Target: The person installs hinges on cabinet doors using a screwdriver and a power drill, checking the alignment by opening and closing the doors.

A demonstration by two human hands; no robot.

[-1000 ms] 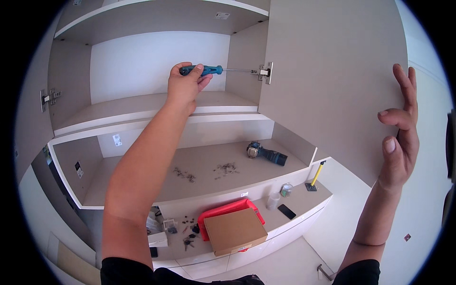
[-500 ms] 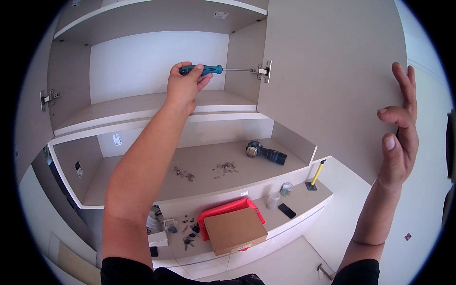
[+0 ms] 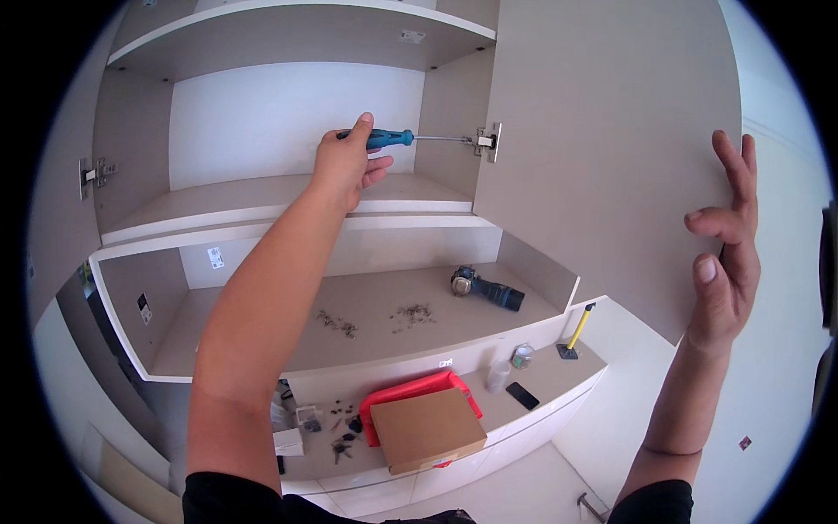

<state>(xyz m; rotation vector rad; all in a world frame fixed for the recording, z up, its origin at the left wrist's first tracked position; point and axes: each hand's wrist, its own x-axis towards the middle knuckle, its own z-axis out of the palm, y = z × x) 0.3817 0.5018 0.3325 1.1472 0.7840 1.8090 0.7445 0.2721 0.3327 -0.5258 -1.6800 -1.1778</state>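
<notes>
My left hand is closed around the blue handle of a screwdriver, thumb raised along its top and some fingers loosely extended below. Its thin shaft points right, the tip at a metal hinge joining the cabinet's side panel to a grey-beige door. The exact contact at the screw is too small to make out. My right hand is at the door's outer edge, fingers apart, thumb and forefinger overlapping its face; the palm's contact is partly hidden.
A cordless drill and small piles of metal screws lie in the lower compartment. On the counter below are a cardboard box over a red tray, a phone, keys and a yellow-handled tool. A hammer lies on the floor.
The left thumb has lifted and the fingers have shifted on the screwdriver handle, while the tip stays at the hinge. The right hand remains by the door edge, slightly shifted in view.
</notes>
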